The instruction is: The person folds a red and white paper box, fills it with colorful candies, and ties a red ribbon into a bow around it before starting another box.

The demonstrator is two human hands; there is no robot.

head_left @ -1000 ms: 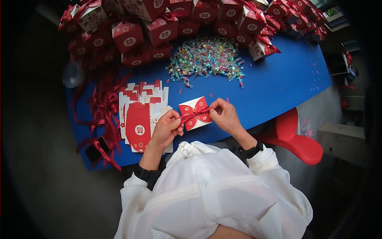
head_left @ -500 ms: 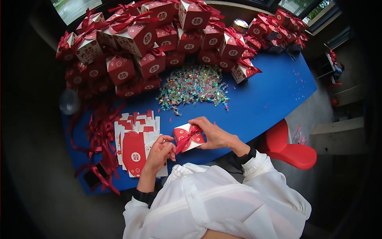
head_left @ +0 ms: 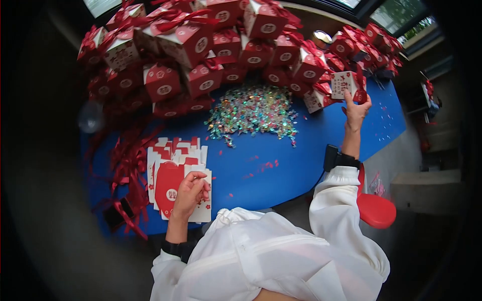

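Ribbon-tied box [head_left: 345,84], a moment ago at the near edge of the table [head_left: 321,135], is now held out at the right end of the box pile [head_left: 201,45], pinched in the right hand [head_left: 356,111]. Left hand [head_left: 190,193] rests, fingers curled, on the flat blanks [head_left: 168,175]; candy [head_left: 253,110] lies between.

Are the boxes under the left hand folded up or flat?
Flat: the box cutouts lie as thin sheets stacked on the blue table, with the left hand on top.

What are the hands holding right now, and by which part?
The right hand grips a ribboned gift box by its lower edge. The left hand rests on the flat box blanks; a grip there cannot be told.
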